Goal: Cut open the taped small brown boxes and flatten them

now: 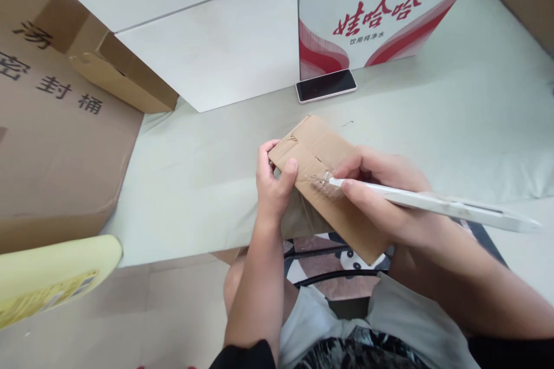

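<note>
My left hand [276, 189] grips the upper left edge of a flat brown cardboard piece [322, 141], with the thumb on its face. The cardboard is tilted over the table's front edge and has creases and a small torn slit. In my right hand [389, 170] is a slim white utility knife [433, 200] with a slot along its body, pinched between thumb and fingers. Its front end touches or hovers just over a scuffed, shiny patch [322, 180] on the cardboard. I cannot make out the blade.
A phone [326, 85] lies on the pale-covered table [194, 184], before a white-and-red carton [363, 23]. White boxes [225, 40] stand at the back, and a large brown carton [64, 144] at the left. A yellow object [56, 277] juts in at lower left.
</note>
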### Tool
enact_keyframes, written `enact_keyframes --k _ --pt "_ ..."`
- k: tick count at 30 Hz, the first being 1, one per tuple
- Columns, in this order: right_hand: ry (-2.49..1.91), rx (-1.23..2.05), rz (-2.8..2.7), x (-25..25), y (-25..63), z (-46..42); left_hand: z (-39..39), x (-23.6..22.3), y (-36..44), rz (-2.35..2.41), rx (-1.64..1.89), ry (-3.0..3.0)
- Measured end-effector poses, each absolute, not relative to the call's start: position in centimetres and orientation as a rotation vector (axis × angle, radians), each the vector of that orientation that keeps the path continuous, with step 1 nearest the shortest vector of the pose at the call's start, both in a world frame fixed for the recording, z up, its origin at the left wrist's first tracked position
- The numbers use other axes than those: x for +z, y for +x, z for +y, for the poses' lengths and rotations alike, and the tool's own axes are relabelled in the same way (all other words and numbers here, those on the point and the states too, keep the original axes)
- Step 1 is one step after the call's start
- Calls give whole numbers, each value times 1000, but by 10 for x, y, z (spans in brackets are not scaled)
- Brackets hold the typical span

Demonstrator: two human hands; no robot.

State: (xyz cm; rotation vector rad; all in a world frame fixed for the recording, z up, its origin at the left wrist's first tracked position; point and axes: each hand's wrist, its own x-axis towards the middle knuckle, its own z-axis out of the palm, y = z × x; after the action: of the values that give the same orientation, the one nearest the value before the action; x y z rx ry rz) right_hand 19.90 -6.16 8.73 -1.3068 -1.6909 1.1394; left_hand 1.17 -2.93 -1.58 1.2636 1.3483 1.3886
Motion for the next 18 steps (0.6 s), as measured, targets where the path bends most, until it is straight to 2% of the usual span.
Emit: enact_keyframes --k 18 --pt "-1295 1068 -1883 80 201 -55 -29 -15 13 1350 1394 1232"
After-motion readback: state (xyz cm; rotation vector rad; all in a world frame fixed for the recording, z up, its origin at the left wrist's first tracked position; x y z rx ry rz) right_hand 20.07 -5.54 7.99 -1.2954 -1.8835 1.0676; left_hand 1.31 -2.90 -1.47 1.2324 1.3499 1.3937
